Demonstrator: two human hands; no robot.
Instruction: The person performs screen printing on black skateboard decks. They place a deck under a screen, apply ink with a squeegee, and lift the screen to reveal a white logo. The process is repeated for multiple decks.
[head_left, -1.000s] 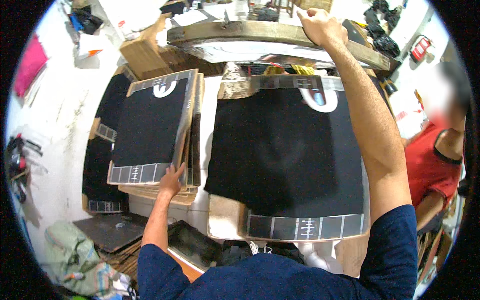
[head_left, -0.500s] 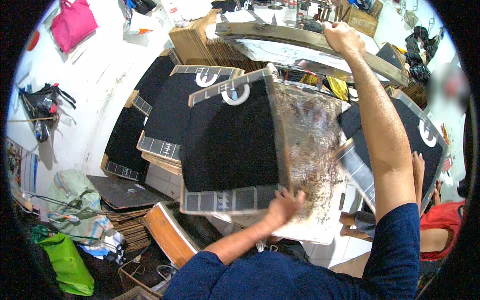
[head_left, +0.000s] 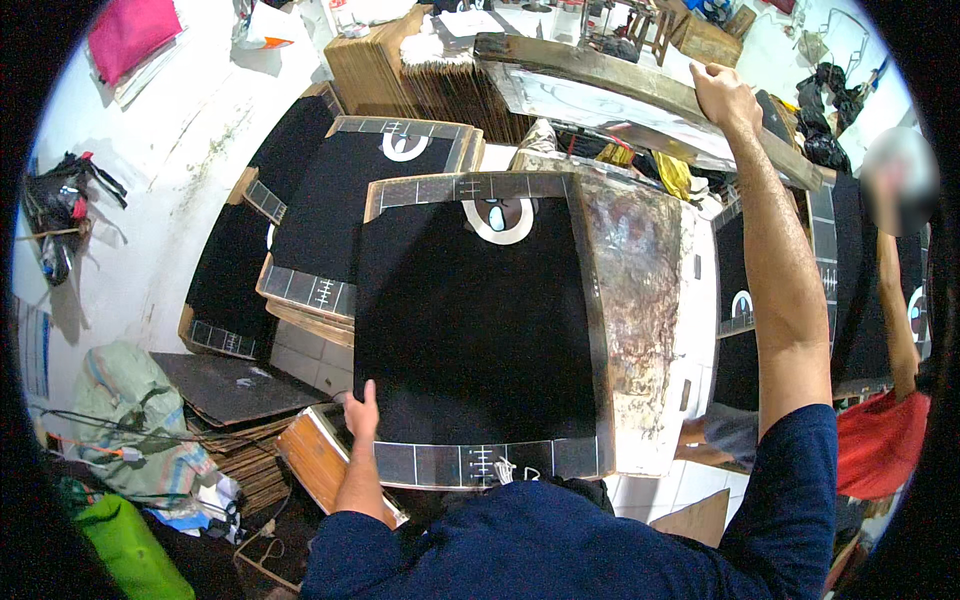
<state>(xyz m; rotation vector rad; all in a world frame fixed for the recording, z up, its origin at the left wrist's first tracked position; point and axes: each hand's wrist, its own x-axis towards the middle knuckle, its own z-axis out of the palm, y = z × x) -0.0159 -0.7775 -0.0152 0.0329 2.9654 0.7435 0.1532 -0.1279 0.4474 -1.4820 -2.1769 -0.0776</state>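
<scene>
A flat board covered with black cloth (head_left: 470, 330) lies in front of me over the stained worktable (head_left: 640, 300). Clear strips with white marks cross its far and near ends, and a white-ringed eye print (head_left: 498, 218) sits near the far end. My left hand (head_left: 362, 408) is closed at the board's left edge, thumb on top; its other fingers are partly hidden. Raised over the far end of the table is a wooden-framed printing screen (head_left: 600, 75), tilted up. My right hand (head_left: 727, 97) grips the frame's top edge toward its right end.
More black cloth boards (head_left: 330, 220) overlap at the left. Stacked brown boards (head_left: 375, 75) stand at the back. A person in red (head_left: 880, 445) is at the right, beside further black boards (head_left: 860, 290). A wooden box (head_left: 325, 465) and sacks (head_left: 130, 420) lie lower left.
The black cloth board has straightened and come nearer to me. My left hand has gone from its near right corner to its left edge. The person at the right has raised an arm.
</scene>
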